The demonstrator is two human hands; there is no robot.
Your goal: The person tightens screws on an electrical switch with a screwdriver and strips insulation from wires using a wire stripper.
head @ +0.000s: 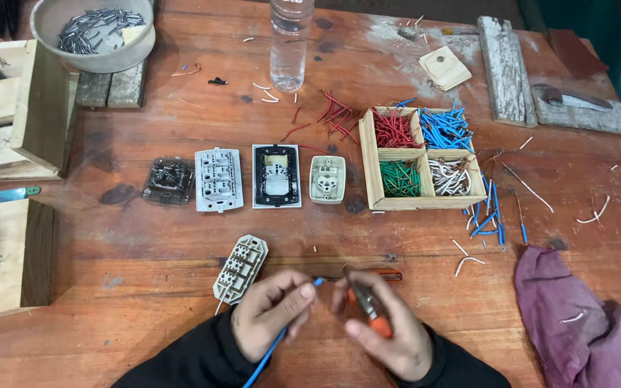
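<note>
At the near edge of the worn reddish wooden table (145,287), we see the left hand (271,312) closed in a pinch on a thin blue insulated wire (276,345), whose tip pokes out past the thumb. Just beside it, the right hand (386,334) is wrapped around orange-handled metal pliers (369,307), their nose pointing toward the wire's end. Just left of the left hand lies a cream plastic switch module (241,267), tilted on the table. Behind the hands, an orange-handled screwdriver (382,274) lies flat. At the near right corner sits a crumpled purple cloth (576,323). Farther on, across the middle, a row of four switch and socket parts (246,178) lies beside a four-compartment wooden tray (369,162) holding red, blue, green and white wire pieces. Toward the far edge stands a clear plastic bottle (288,50), and at the far left corner a grey bowl of metal nails (95,32).
</note>
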